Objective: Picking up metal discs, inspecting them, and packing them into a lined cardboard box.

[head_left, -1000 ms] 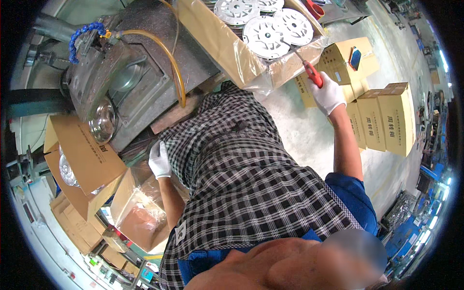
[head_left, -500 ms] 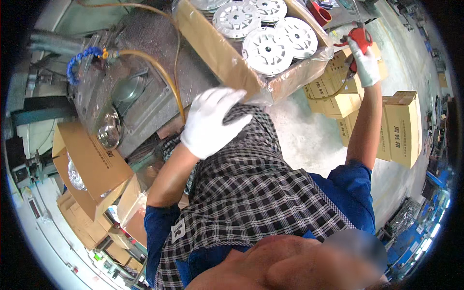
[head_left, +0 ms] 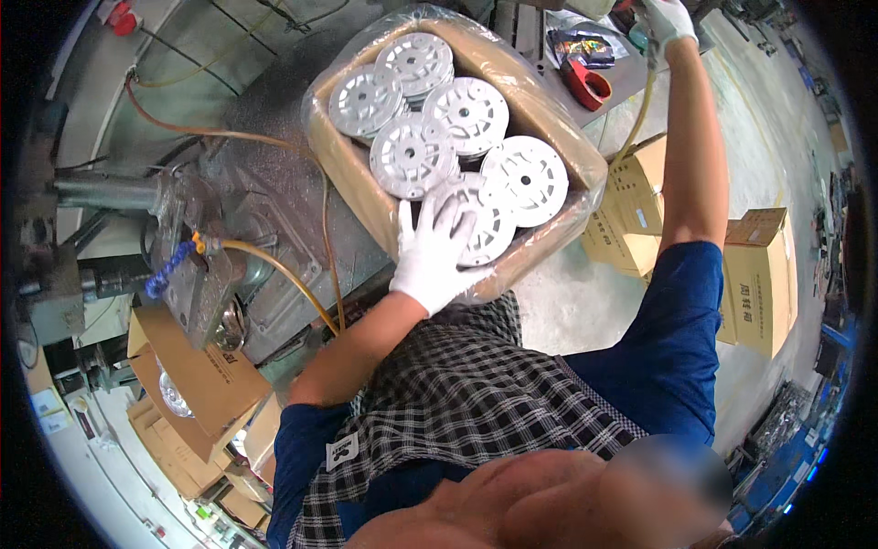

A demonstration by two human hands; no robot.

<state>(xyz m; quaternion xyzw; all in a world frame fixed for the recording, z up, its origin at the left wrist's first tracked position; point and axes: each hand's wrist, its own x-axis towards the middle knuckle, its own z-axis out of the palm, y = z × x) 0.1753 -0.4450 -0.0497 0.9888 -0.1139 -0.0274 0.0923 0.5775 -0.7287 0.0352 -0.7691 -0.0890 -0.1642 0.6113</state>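
Note:
Silvery-white round metal discs with cut-out patterns (head_left: pixel 526 181) lie in overlapping stacks inside a plastic-lined cardboard box (head_left: pixel 361 188). My left hand (head_left: pixel 430 252), in a white glove, rests with spread fingers on the nearest disc (head_left: pixel 489 236), at the box's near edge. Far off to the upper right, my right hand (head_left: pixel 670 23), also gloved in white, is closed round a red air blow gun (head_left: pixel 624 5). Most of the gun is hidden by the hand and the picture's top edge. A yellowish hose (head_left: pixel 637 128) hangs down from it.
A metal machine with a blue jointed coolant hose (head_left: pixel 172 268) stands at left. An open carton (head_left: pixel 206 375) holding shiny parts sits below it. Closed cartons (head_left: pixel 759 288) stand on the floor at right. A red ring-shaped tool (head_left: pixel 585 85) lies beyond the box.
My left hand has moved from above the apron onto a disc in the box. My right hand has gone farther away with the blow gun. More of the box shows now.

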